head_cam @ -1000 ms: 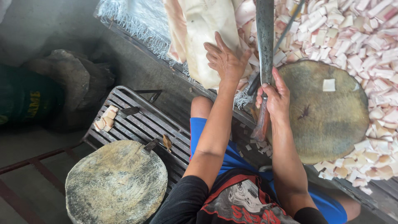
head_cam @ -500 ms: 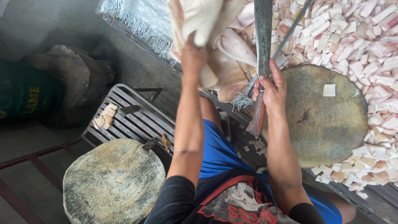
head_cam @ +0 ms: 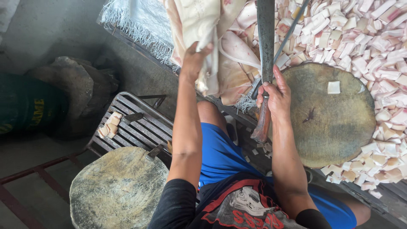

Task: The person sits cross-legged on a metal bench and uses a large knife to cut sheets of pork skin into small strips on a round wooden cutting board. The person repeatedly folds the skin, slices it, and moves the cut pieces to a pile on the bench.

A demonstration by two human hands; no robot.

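My left hand [head_cam: 196, 59] grips a large pale slab of pork skin and fat [head_cam: 203, 29] and holds it lifted above the table edge. Around the wooden handle of a big cleaver [head_cam: 266, 51] my right hand [head_cam: 274, 95] is closed; the long blade points away from me, over the meat. To the right of the cleaver lies a round, worn wooden chopping block [head_cam: 335, 123] with one small white cube of fat [head_cam: 333, 87] on it. Several more folded slabs [head_cam: 237, 63] lie under the lifted piece.
A heap of cut pink-white fat cubes [head_cam: 373, 46] rings the block's far and right sides. A white fringed cloth [head_cam: 135, 25] hangs at the table edge. Below left stand a metal slatted rack [head_cam: 135, 125] with scraps, a second round block [head_cam: 118, 191], and a dark bag [head_cam: 25, 110].
My left hand went from resting flat on the slab to grasping it and lifting it up and toward me. The right hand stayed on the cleaver handle.
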